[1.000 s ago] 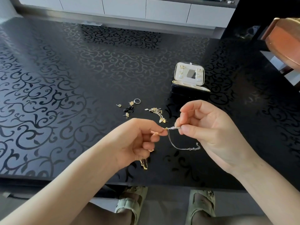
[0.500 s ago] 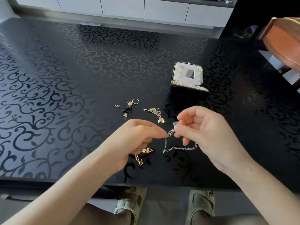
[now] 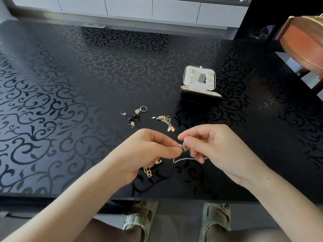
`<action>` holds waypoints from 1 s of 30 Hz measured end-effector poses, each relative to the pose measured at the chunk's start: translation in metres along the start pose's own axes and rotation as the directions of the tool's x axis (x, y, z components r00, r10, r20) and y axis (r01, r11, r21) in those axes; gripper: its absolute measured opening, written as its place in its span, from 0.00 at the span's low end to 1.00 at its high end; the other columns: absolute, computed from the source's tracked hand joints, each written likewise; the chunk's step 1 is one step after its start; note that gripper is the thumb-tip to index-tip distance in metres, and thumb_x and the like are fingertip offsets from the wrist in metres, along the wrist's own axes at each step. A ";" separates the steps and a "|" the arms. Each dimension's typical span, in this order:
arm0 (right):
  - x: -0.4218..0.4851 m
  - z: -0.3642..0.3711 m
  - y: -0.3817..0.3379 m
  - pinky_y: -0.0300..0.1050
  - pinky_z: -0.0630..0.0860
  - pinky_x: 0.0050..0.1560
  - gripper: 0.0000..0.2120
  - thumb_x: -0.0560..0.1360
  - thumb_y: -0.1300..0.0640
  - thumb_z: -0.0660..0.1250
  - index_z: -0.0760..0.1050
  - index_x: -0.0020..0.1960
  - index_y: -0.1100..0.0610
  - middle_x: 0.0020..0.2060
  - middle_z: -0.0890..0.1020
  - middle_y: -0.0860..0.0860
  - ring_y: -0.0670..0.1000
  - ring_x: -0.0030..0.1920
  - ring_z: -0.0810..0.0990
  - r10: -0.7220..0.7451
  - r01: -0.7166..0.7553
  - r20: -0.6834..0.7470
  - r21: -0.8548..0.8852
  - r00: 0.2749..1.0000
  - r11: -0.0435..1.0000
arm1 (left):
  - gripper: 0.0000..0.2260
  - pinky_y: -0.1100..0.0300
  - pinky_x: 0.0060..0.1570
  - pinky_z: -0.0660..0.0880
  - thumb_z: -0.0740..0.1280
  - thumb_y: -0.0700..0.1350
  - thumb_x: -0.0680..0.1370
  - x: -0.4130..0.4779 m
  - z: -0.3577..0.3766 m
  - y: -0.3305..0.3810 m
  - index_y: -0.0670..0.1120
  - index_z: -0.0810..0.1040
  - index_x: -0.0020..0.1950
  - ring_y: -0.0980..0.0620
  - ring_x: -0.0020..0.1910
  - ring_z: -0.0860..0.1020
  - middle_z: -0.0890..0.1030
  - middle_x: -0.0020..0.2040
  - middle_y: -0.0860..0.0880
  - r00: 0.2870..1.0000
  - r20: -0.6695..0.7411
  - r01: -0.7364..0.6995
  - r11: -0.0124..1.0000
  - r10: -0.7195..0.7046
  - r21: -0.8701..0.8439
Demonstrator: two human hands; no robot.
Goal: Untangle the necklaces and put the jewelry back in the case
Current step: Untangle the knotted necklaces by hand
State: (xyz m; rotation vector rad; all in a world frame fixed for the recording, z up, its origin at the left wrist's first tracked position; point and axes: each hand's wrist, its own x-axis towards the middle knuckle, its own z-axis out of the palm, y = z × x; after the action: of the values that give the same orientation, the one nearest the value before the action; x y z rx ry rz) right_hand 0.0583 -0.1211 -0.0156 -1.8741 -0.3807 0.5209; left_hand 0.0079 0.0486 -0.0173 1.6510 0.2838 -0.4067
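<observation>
The case [image 3: 199,86] stands on the table [image 3: 70,84], right of centre and well back from the near edge, its lid raised behind its base. Left of it and nearer lies a scatter of small pieces: a ring [image 3: 143,108] farthest back, a stud [image 3: 124,114] at the left end (the others sit between and just in front of these). Right of that scatter, in front of the case, lies a tangle of chains [image 3: 165,122]. Nearer still, the left hand [image 3: 146,154] and right hand [image 3: 215,149] meet fingertip to fingertip, with a fine chain [image 3: 185,158] pinched between them and trailing under the right hand. A link chain [image 3: 148,172] lies beneath the left hand. A chair [image 3: 304,41] stands off the table's far right side, and cabinets [image 3: 174,7] run behind the table
</observation>
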 end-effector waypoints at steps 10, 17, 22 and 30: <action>-0.004 -0.003 -0.007 0.32 0.70 0.33 0.04 0.70 0.56 0.71 0.81 0.37 0.53 0.29 0.79 0.45 0.40 0.29 0.73 -0.022 0.026 0.050 -0.081 0.999 0.996 | 0.03 0.69 0.22 0.59 0.73 0.39 0.69 0.000 -0.003 0.001 0.47 0.84 0.37 0.55 0.26 0.61 0.72 0.26 0.52 1.000 -0.026 -0.014 1.000 0.013 -0.019; -0.005 -0.006 -0.012 0.40 0.75 0.49 0.04 0.73 0.58 0.69 0.79 0.41 0.59 0.41 0.82 0.54 0.44 0.39 0.77 -0.037 0.036 0.034 0.029 0.999 0.999 | 0.02 0.64 0.29 0.61 0.72 0.38 0.66 0.000 -0.007 0.005 0.44 0.82 0.37 0.54 0.26 0.68 0.74 0.27 0.50 1.000 -0.018 0.024 0.992 -0.026 -0.121; -0.003 -0.008 -0.011 0.43 0.74 0.47 0.07 0.67 0.56 0.67 0.79 0.38 0.60 0.37 0.81 0.54 0.46 0.39 0.76 -0.036 0.021 0.090 0.163 0.995 0.986 | 0.04 0.68 0.23 0.63 0.70 0.38 0.69 -0.003 -0.009 0.007 0.44 0.81 0.35 0.54 0.27 0.71 0.77 0.29 0.48 1.000 -0.018 0.011 0.990 -0.014 -0.143; -0.003 -0.009 -0.019 0.36 0.63 0.31 0.09 0.69 0.55 0.66 0.75 0.31 0.53 0.24 0.72 0.48 0.45 0.28 0.66 -0.033 -0.005 0.180 0.209 0.983 0.978 | 0.10 0.65 0.29 0.70 0.68 0.38 0.73 -0.004 -0.010 0.006 0.47 0.82 0.32 0.54 0.30 0.74 0.78 0.34 0.49 1.000 -0.007 0.004 0.982 -0.005 -0.188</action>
State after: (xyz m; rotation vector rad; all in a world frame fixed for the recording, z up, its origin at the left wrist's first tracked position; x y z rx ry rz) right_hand 0.0607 -0.1232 0.0051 -1.6253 -0.4429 0.6995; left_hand 0.0077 0.0582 -0.0089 1.4668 0.3218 -0.3657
